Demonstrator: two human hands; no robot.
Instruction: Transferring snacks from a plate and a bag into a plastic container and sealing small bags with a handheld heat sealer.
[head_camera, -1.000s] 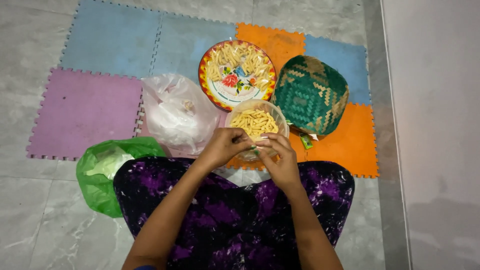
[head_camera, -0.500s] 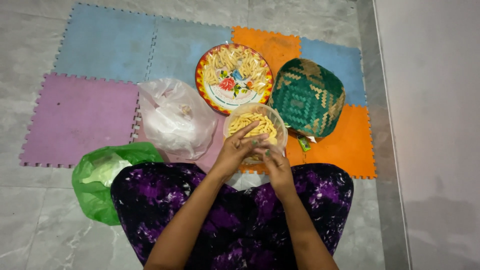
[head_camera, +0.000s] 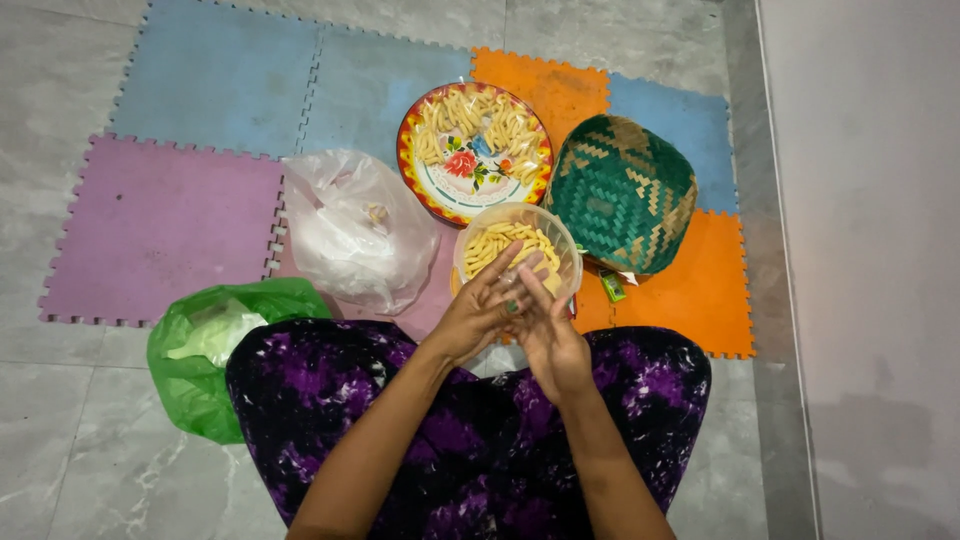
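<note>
Pressing palms together just before a clear plastic tub (head_camera: 517, 250) of pale snack sticks; left hand (head_camera: 480, 312) and right hand (head_camera: 550, 340) with fingers extended, gripping nothing visible; tub lying directly ahead, touching fingertips.

We see a grey marble-patterned tile floor (head_camera: 60, 440) bearing interlocking foam mats (head_camera: 160, 220) in purple, blue and orange; a pale plain wall (head_camera: 880, 200) rises at right.
</note>
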